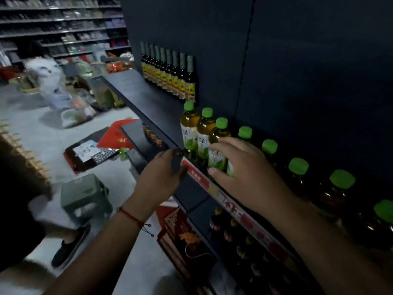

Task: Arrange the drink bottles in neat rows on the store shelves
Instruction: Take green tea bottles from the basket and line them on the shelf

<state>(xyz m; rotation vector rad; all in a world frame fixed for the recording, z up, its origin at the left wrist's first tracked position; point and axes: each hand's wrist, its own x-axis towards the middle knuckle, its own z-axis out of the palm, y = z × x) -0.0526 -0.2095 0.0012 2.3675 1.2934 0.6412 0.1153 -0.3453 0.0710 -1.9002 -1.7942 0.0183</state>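
Observation:
A row of green-capped tea bottles [298, 167] runs along the dark shelf [157, 107] from the middle toward the right. My right hand [244, 167] is wrapped around one green tea bottle [219, 141] near the left end of that row, thumb at its base. My left hand [163, 173] hovers at the shelf's front edge, fingers curled and pinching a small dark thing that I cannot identify. Farther back on the same shelf stands a tight row of dark bottles with yellow labels [170, 75].
A red price strip [223, 199] lines the shelf edge. Lower shelves hold dark bottles [229, 231]. On the floor sit a green plastic stool [85, 194], red boxes [182, 237] and flattened packaging [91, 152]. My shoe [70, 245] is below the stool.

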